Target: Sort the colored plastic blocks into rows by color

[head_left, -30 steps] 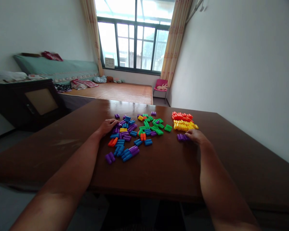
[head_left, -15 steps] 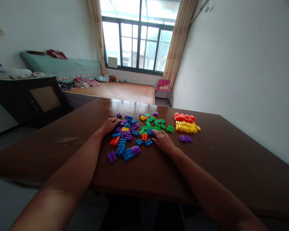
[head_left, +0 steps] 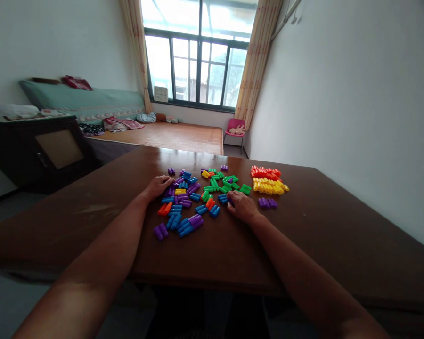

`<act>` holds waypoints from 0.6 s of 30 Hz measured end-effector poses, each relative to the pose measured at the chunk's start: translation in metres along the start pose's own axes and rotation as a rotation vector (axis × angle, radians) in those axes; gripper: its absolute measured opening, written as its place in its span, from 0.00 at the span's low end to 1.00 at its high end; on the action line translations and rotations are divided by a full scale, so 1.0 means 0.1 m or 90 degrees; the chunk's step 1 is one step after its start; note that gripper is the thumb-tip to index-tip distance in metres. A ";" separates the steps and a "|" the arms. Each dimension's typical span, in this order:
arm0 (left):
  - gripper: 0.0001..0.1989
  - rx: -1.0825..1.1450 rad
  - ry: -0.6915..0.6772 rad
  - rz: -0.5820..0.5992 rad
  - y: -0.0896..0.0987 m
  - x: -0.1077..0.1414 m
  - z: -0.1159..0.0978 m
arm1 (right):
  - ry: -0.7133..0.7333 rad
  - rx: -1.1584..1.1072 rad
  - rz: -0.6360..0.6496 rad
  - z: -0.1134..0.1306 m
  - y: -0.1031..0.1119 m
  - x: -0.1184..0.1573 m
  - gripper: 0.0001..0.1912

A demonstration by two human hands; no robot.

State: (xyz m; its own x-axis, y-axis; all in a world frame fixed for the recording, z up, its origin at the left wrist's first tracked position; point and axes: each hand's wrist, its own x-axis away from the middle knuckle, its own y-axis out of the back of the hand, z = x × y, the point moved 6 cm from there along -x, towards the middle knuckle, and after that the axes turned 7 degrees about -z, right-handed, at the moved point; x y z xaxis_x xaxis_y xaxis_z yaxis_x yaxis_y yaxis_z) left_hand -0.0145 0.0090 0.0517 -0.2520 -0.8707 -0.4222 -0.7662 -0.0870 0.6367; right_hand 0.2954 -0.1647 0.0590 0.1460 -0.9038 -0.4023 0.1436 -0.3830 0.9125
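Note:
A heap of coloured plastic building blocks, shaped like joined tubes, lies on the brown table (head_left: 120, 226). My left hand (head_left: 158, 185) rests at the heap's left edge, fingers stretched out and touching purple blocks (head_left: 170, 192). On the heap's right side my right hand (head_left: 243, 206) has its fingers curled and pressed together on a small purple block, mostly hidden by them. A blue block (head_left: 222, 199) lies just left of those fingertips. Green blocks (head_left: 227, 188) are spread beyond my right hand, and an orange block (head_left: 210, 204) sits among blue ones.
Right of the heap stand a row of red blocks (head_left: 265, 173), a row of yellow blocks (head_left: 270, 186) and a short purple row (head_left: 267, 203). Behind the table are a bed (head_left: 169, 135) and a pink chair (head_left: 235, 126). A dark cabinet (head_left: 56, 146) stands at left.
My right hand has drawn its fingers in and shifted slightly right relative to the blocks, and the blocks near it have moved a little. My left hand stays at the heap's left edge.

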 end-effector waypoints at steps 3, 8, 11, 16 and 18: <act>0.25 -0.008 -0.005 -0.009 0.01 -0.01 -0.01 | -0.007 0.031 0.018 0.05 0.04 -0.01 0.14; 0.26 -0.013 -0.007 0.000 0.01 -0.01 -0.02 | -0.022 0.058 0.027 0.10 0.03 0.02 0.16; 0.27 -0.022 -0.005 0.012 0.00 -0.01 -0.01 | -0.041 0.043 0.030 0.08 0.02 0.01 0.18; 0.29 -0.028 0.000 0.012 -0.01 0.00 0.01 | -0.084 -0.103 -0.066 -0.51 0.27 -0.03 0.18; 0.30 -0.025 0.002 0.010 0.00 0.00 0.02 | -0.153 -0.134 -0.096 -1.01 0.41 0.04 0.14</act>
State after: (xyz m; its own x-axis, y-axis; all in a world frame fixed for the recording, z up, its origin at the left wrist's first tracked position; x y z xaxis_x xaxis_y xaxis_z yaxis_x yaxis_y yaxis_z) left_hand -0.0152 0.0101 0.0504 -0.2613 -0.8737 -0.4104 -0.7385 -0.0928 0.6678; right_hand 0.4012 -0.1649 0.0873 -0.1227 -0.8687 -0.4799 0.3490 -0.4904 0.7985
